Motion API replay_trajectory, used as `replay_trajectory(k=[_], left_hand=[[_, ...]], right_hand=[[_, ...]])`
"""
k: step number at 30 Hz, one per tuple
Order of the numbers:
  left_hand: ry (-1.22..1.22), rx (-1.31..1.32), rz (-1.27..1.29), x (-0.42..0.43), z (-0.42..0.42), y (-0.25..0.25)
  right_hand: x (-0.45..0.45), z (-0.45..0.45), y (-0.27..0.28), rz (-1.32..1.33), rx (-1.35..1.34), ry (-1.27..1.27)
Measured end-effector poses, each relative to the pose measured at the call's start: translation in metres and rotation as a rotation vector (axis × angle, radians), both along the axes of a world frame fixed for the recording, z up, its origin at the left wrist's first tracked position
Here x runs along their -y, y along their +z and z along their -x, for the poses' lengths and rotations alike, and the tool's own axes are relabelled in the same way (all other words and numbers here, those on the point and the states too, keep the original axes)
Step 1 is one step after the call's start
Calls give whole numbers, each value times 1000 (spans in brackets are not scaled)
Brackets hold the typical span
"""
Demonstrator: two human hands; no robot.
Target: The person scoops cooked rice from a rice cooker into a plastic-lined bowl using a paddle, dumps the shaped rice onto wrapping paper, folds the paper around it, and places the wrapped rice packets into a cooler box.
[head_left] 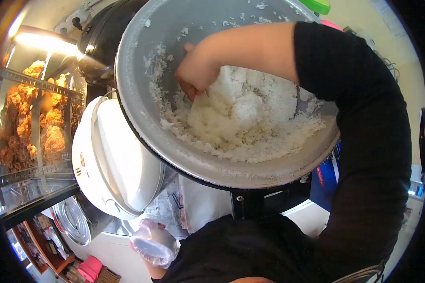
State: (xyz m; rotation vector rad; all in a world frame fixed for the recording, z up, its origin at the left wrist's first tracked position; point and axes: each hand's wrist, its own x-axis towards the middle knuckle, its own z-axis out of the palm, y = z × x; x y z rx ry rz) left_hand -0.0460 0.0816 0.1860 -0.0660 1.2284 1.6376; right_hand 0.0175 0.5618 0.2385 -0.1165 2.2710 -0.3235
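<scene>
Inside a large grey rice pot (141, 108) lies a mound of white cooked rice (250, 108). My right hand (197, 70) reaches across the pot from the right and is closed at the left side of the mound. Its fingertips point down against the rice, and what they grip is partly hidden. Low at the left, outside the pot, my left hand (149, 227) is closed around a translucent plastic container (153, 250) covered in thin, crinkled clear film. Loose rice grains cling to the pot's inner wall.
A white rice cooker (123, 155) with its lid down stands left of the pot. Beyond it is a lit glass display case (42, 174) with fried chicken (54, 139). A round metal lid (73, 221) and a pink item (90, 268) are lower left.
</scene>
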Motion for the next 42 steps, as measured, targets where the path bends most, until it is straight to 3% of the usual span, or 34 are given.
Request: replay_trajectory(k=[3, 6, 9, 12, 15, 20, 24, 28, 29, 31, 33, 36, 39, 42], left_hand=[[-81, -50, -8, 14, 2, 13], [-312, 4, -106, 31, 40, 21], [-422, 254, -475, -6, 54, 40], [-466, 261, -700, -58, 60, 73], [-81, 147, -649, -87, 20, 99], [211, -266, -589, -169, -10, 131], [-187, -342, -533, -237, -41, 163], [-373, -8, -541, -271, -87, 174], [-394, 87, -567, -274, -91, 177], [-378, 149, -639, -279, -87, 176], [-332, 148, -645, -281, -85, 173], [-337, 63, -622, -279, -83, 173], [-257, -80, -577, -271, -71, 171], [-193, -119, -587, -255, -44, 166]], right_hand=[[28, -21, 8, -78, -76, 78], [32, -27, 16, -169, 30, 137], [22, -58, 43, -12, -68, -96], [2, -90, 51, 80, -106, -469], [-12, -112, 74, 171, -64, -620], [-25, -155, 123, 354, -326, -776], [-26, -178, 172, 404, -538, -836], [1, -178, 205, 353, -821, -880], [11, -176, 206, 215, -913, -842], [34, -178, 190, -287, -1238, -494], [77, -178, 181, -814, -1200, -251], [101, -179, 169, -860, -1264, -196], [82, -171, 188, -899, -1219, -314], [49, -160, 194, -686, -1035, -630]])
